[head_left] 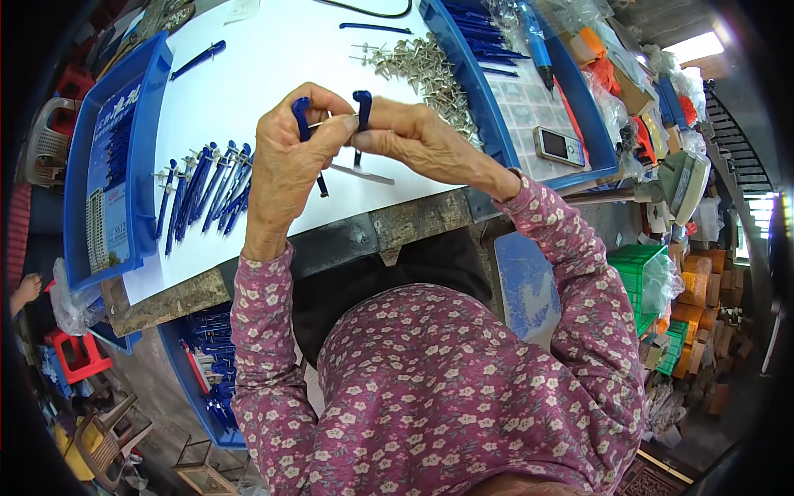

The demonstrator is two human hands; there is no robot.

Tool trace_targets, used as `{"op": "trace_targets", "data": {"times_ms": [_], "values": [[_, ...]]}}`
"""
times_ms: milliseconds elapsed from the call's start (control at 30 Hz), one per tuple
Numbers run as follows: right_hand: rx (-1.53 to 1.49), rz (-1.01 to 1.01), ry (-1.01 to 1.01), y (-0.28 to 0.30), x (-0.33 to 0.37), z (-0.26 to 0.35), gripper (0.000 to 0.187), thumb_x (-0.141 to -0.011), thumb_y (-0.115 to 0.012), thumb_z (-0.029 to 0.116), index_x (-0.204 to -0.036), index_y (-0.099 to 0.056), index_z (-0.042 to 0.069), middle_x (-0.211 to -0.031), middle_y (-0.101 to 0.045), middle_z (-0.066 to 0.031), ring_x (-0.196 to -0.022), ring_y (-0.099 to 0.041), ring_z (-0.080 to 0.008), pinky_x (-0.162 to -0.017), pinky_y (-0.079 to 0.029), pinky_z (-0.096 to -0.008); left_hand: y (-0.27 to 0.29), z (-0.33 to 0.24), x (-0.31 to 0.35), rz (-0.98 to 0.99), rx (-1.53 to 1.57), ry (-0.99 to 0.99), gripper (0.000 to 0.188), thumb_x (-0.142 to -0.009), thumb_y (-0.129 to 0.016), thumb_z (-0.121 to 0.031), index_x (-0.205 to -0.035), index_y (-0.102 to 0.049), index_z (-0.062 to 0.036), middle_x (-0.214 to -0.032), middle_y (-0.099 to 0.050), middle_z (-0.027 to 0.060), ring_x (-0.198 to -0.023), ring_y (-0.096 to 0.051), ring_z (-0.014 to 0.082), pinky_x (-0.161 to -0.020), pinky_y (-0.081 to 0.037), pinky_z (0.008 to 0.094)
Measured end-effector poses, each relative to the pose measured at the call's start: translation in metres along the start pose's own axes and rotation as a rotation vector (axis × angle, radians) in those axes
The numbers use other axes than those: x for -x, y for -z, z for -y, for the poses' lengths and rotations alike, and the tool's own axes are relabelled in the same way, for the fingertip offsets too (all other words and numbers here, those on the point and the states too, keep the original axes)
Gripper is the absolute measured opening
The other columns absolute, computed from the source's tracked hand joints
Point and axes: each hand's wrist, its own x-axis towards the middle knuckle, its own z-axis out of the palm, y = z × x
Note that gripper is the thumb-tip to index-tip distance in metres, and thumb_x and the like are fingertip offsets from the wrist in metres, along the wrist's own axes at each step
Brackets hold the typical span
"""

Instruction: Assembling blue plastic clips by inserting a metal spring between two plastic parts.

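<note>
My left hand [281, 157] has its fingers closed round a slim dark-blue plastic piece [302, 116] with a bent head. Against it, my right hand [422, 140] pinches a second blue hooked piece [362, 103]. The fingertips of both hands meet between the two pieces, at a small metal part that the fingers mostly hide. A flat grey metal strip [364, 174] shows just below the fingertips. Left of my left hand, several blue pieces with metal pins [207, 186] lie in a row on the white sheet [273, 50]. Beyond my right hand is a heap of metal pins [430, 78].
Blue trays stand at left [157, 74] and right [480, 107]. The right one holds blue pieces, a blue pen-shaped tool [536, 45] and a mobile phone [560, 147]. The worn table edge [422, 217] runs before me. A blue bin [178, 355] sits below, green crates [637, 277] at right.
</note>
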Motion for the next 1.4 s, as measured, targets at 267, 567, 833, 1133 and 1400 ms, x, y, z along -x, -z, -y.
{"op": "trace_targets", "data": {"times_ms": [267,567,833,1133,1400], "values": [[-0.593,0.213,-0.398,0.002,0.015,0.030,0.043,-0.087,-0.053,0.040,-0.084,-0.065,-0.001,-0.060,-0.053,-0.0027,-0.047,-0.040,-0.0057,-0.042,-0.031,-0.0196,0.006,0.009,-0.003,-0.016,-0.137,-0.054,0.006,-0.081,-0.058,-0.008,-0.082,-0.057,-0.0029,-0.059,-0.046,-0.0059,-0.051,-0.035,0.0011,-0.046,-0.026,0.0165],[-0.721,0.117,-0.205,0.021,0.003,0.038,0.046,-0.092,-0.045,0.035,-0.101,-0.060,-0.007,-0.057,-0.056,-0.0063,-0.034,-0.036,-0.0023,-0.032,-0.026,-0.0153,-0.004,0.010,-0.002,0.033,-0.092,0.023,0.006,-0.080,-0.059,-0.009,-0.080,-0.056,-0.0035,-0.058,-0.049,-0.0054,-0.053,-0.038,0.0013,-0.048,-0.028,0.0175],[-0.590,0.011,-0.175,0.030,-0.008,0.024,0.048,-0.095,-0.038,0.036,-0.109,-0.056,-0.007,-0.048,-0.041,0.0034,-0.034,-0.031,-0.0003,-0.032,-0.022,-0.0150,-0.011,0.005,-0.001,0.099,0.036,0.054,0.008,-0.079,-0.060,-0.009,-0.080,-0.055,-0.0033,-0.056,-0.047,-0.0058,-0.050,-0.037,0.0015,-0.045,-0.026,0.0176],[-0.486,0.065,-0.398,0.016,0.012,0.015,0.041,-0.093,-0.044,0.036,-0.107,-0.059,0.001,-0.052,-0.049,0.0004,-0.039,-0.036,-0.0022,-0.034,-0.023,-0.0180,0.001,0.004,-0.003,0.054,0.272,-0.050,0.005,-0.080,-0.059,-0.004,-0.083,-0.055,-0.0022,-0.054,-0.043,-0.0068,-0.045,-0.032,0.0011,-0.041,-0.023,0.0165],[-0.760,0.334,-0.325,0.019,0.020,0.050,0.054,-0.092,-0.044,0.036,-0.108,-0.053,-0.014,-0.043,-0.040,0.0006,-0.033,-0.031,-0.0031,-0.032,-0.022,-0.0201,0.003,0.009,-0.005,0.029,0.128,-0.103,0.004,-0.081,-0.059,-0.005,-0.082,-0.055,-0.0036,-0.056,-0.043,-0.0075,-0.046,-0.032,0.0003,-0.041,-0.022,0.0162]]}}
